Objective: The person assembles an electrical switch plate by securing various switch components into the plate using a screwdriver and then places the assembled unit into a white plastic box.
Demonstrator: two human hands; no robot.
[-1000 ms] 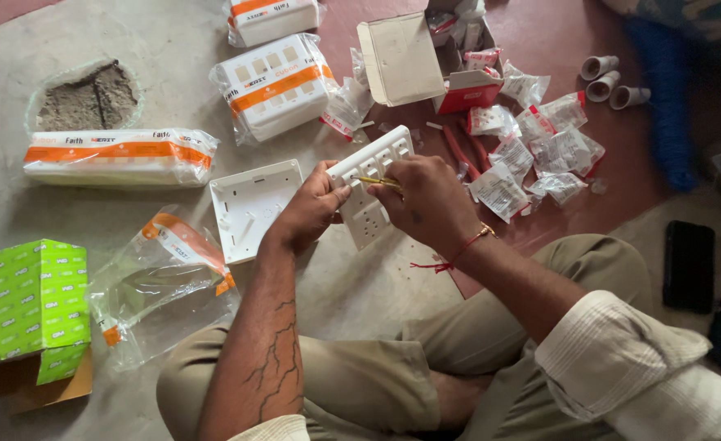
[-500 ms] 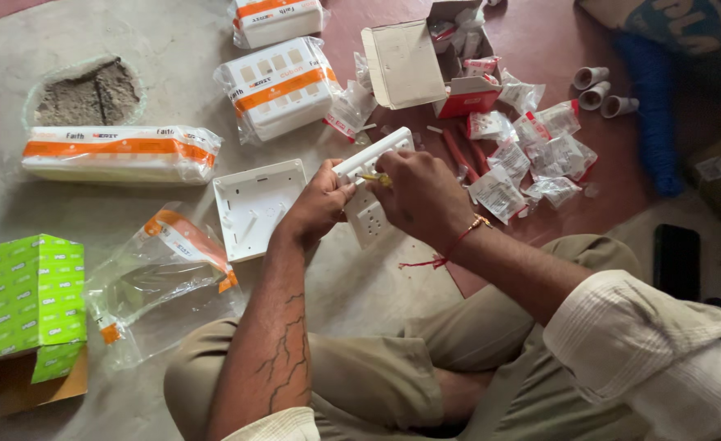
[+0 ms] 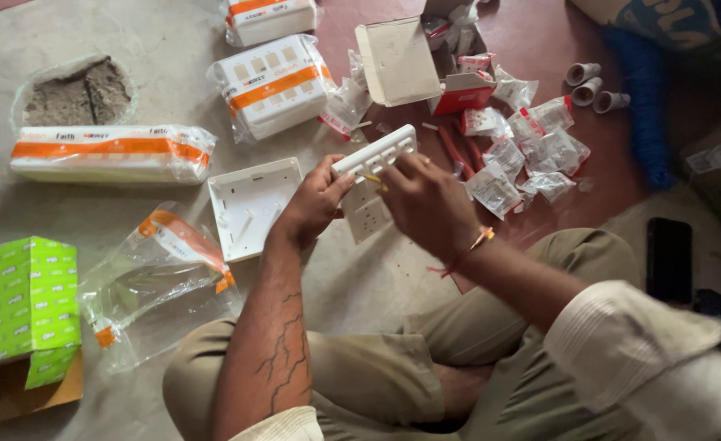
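My left hand (image 3: 313,204) grips the lower left end of a long white switch plate frame (image 3: 377,151), tilted up toward the right. My right hand (image 3: 427,202) is closed over the frame's middle with a small yellow-handled tool (image 3: 373,179) poking out between the fingers. Under both hands a white socket plate (image 3: 369,212) lies flat on the floor. A white square back cover (image 3: 250,204) lies just left of my left hand.
Wrapped white-and-orange plate packs (image 3: 111,153) (image 3: 272,83) lie at the left and top. An open carton (image 3: 401,59), several small plastic packets (image 3: 532,151), grey pipe fittings (image 3: 593,86), a green box (image 3: 19,306), an empty plastic bag (image 3: 156,278) and a black phone (image 3: 668,260) surround me.
My hands have stayed on the white frame, which now sits a little more tilted. The view has shifted slightly; nothing was picked up or let go.
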